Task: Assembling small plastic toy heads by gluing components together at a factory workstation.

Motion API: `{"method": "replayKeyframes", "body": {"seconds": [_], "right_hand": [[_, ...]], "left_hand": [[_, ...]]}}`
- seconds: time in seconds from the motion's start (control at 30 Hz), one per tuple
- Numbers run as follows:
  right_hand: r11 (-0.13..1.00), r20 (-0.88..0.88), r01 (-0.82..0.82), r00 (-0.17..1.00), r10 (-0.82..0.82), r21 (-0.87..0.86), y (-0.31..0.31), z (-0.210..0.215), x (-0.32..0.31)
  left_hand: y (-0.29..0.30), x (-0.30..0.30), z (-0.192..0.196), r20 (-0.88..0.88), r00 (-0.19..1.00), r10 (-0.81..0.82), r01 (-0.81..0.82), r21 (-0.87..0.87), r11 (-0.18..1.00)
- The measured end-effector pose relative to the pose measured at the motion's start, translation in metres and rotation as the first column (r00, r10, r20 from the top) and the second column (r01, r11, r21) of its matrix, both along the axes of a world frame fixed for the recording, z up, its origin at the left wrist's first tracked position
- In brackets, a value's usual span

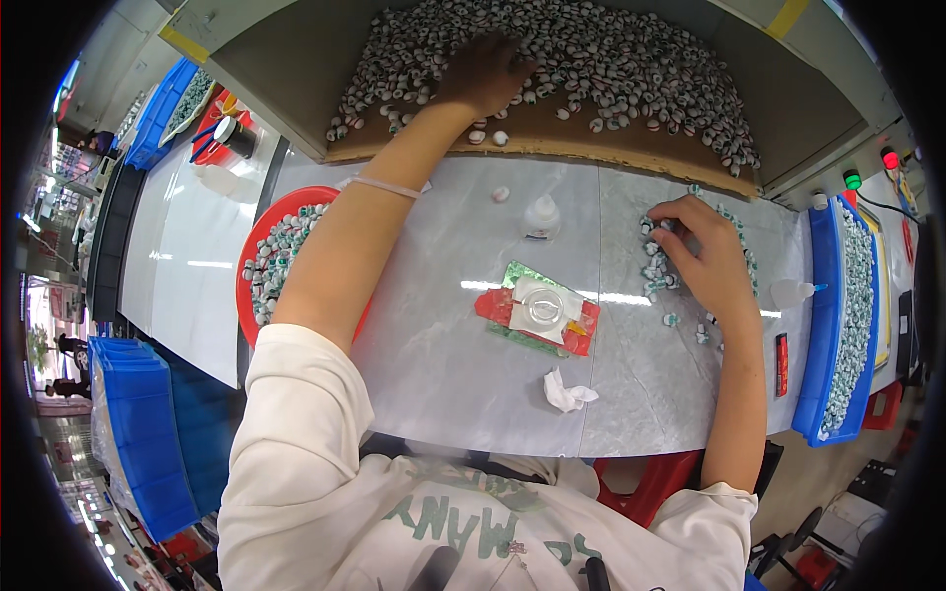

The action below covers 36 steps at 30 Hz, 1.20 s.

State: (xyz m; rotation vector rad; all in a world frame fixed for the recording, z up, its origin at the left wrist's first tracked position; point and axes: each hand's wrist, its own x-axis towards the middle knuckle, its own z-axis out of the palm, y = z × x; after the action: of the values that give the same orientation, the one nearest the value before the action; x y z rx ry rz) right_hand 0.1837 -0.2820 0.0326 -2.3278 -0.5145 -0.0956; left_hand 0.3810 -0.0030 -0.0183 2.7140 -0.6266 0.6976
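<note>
At the far side, my left hand (485,75) reaches into an open-fronted bin and rests on a heap of small white rounded parts (611,69) with dark and red marks. Its fingers look apart, though their tips partly blend into the heap. On the right of the table, my right hand (702,252) has thumb and forefinger pinched on a small white-and-green part (666,226). More such parts (654,268) lie under and around that hand. Between my arms sits a clear round holder (543,309) on a red and green base.
A red basin (248,313) of white-and-green parts stands under my left forearm. A blue tray (814,394) of similar parts lies at the right edge. White bottles (541,217), a crumpled tissue (568,391) and a red marker-like stick (781,364) are on the table.
</note>
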Motion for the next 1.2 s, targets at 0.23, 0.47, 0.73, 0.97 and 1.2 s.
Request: {"method": "replayKeyframes", "body": {"seconds": [0.23, 0.47, 0.73, 0.97, 1.2], "right_hand": [[1.0, -0.007, 0.013, 1.0, -0.013, -0.004, 0.0, 0.0, -0.001], [1.0, 0.001, -0.004, 1.0, 0.004, -0.004, -0.001, 0.0, 0.0], [1.0, 0.003, 0.01, 1.0, -0.01, -0.027, 0.0, 0.001, -0.001], [1.0, 0.002, 0.002, 1.0, -0.002, -0.007, -0.001, 0.0, 0.0], [1.0, -0.003, -0.002, 1.0, 0.002, -0.005, -0.003, -0.001, 0.0]], "left_hand": [[-0.004, -0.007, 0.003, -0.08, 0.994, -0.07, 0.072, 0.025, 0.997], [-0.009, -0.019, 0.016, -0.099, 0.979, -0.181, 0.192, 0.117, 0.974], [0.0, -0.018, 0.015, -0.183, 0.944, -0.273, 0.284, 0.036, 0.958], [0.016, 0.002, 0.0, 0.115, 0.975, -0.189, 0.18, 0.084, 0.98], [0.044, 0.007, -0.002, 0.097, 0.995, -0.014, 0.005, 0.085, 0.996]]}}
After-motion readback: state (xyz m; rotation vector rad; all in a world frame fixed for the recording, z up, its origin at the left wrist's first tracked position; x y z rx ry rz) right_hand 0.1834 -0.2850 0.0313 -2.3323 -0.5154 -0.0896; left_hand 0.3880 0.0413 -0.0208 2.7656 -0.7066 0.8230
